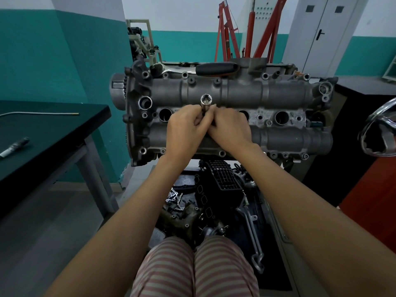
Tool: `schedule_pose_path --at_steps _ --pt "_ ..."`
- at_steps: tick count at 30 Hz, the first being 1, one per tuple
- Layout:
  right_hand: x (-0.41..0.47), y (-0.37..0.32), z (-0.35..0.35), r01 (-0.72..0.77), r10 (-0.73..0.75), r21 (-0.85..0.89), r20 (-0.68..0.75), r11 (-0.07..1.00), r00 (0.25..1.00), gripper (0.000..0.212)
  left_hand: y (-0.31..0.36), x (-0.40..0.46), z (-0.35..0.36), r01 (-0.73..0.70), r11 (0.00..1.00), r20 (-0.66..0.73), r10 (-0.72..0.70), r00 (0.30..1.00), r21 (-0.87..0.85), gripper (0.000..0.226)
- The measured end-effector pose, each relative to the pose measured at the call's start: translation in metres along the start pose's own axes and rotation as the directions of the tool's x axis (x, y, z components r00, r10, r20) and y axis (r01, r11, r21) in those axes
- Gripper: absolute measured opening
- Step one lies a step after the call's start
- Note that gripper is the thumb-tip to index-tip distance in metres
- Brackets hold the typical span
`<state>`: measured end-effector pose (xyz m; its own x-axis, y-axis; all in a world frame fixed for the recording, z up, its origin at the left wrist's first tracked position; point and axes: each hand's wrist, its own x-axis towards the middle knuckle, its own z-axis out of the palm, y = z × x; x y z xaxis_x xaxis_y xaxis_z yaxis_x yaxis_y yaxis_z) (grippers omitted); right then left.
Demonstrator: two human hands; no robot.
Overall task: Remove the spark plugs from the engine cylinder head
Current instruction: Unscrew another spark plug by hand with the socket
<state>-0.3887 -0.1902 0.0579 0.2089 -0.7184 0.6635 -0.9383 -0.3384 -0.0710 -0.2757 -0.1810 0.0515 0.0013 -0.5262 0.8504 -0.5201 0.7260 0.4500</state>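
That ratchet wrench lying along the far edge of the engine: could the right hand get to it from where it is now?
Probably yes. The ratchet wrench lies in the open, nothing covering it, just beyond the right hand. But both hands grip the socket, so the right would have to let go first.

Both hands close over the lower length of the socket [206, 101], so where it ends and what it sits on cannot be told. The left hand [186, 131] and right hand [230, 130] cover the cylinder head [278, 93] between its open plug wells; whether a well lies beneath them is hidden. The fingers [200, 121] overlap, their grip unclear. At nine o'clock the counter [53, 129] is cut by the edge, as is the thin rod [38, 113]. The small object [14, 146] there is too blurred to name. At three o'clock a chrome part [379, 133] runs out of view.
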Motion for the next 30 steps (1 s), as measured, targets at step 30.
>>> schedule_pose_path --at_steps 30 --pt "-0.0001 -0.0013 -0.0025 -0.031 0.032 0.090 -0.007 0.995 0.999 0.025 -0.0006 0.0013 0.0016 0.031 0.999 -0.024 -0.032 0.999 -0.041 0.044"
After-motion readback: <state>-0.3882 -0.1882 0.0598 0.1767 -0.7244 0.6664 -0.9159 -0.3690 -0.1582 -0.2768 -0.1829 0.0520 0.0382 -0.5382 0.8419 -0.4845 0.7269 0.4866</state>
